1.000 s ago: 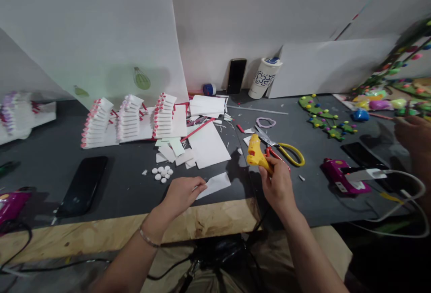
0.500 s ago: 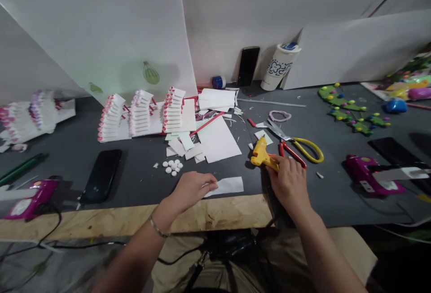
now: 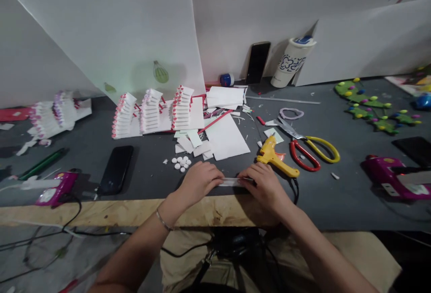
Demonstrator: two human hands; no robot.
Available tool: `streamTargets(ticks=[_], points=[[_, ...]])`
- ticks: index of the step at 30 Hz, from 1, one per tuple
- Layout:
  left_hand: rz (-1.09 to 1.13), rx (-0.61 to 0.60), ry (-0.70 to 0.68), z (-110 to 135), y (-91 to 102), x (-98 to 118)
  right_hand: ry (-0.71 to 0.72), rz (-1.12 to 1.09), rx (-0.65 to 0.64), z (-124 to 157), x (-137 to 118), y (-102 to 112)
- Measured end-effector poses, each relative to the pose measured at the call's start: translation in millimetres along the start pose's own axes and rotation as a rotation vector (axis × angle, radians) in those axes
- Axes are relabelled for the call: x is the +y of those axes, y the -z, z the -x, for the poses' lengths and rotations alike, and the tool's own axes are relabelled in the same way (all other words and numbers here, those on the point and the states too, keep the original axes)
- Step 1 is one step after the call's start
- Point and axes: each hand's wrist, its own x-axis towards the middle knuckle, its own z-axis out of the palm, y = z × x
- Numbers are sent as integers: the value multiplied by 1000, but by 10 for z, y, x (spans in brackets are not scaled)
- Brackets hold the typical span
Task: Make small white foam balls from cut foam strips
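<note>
A white paper strip was held pinched at its ends between the left hand and right hand — a yellow glue gun was noted just beyond the right.

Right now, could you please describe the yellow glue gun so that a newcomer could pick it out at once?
Start at the grey table mat, near its wooden front edge, where the right hand holds a white strip. Just beyond that hand lies the yellow glue gun, left of the red-and-yellow scissors. The other glue guns, far left and far right, are magenta.
</note>
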Motion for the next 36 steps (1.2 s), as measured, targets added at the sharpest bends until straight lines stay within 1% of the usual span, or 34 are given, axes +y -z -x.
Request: streamTargets(ticks=[3,5,7,9,11,14,17,20,23,28,36], points=[[-174,119,-31,95,61,-16,103,109,82,52,12,84],[-272,162,-54,196,55,-25,195,171,82,119,23,114],[-327,153,-72,312,5,-38,261,191,44,196,43,111],[-339,130,-86,419,-71,-52,283,186,3,268,71,87],[-301,131,-62,496,-143,-60,261,170,-30,324,101,64],[-160,161,24,542,-203,-54,190,146,-49,368,127,49],[-11,223,103,539,-215,-40,119,120,-15,369,123,55],[62,277,173,531,-213,-41,46,73,38,357,117,60],[79,274,249,532,-209,-49,-8,42,78,349,132,50],[80,268,350,544,-204,-63,-94,60,121,338,167,13],[94,215,458,486,-177,-59,-131,117,97,315,161,25]])
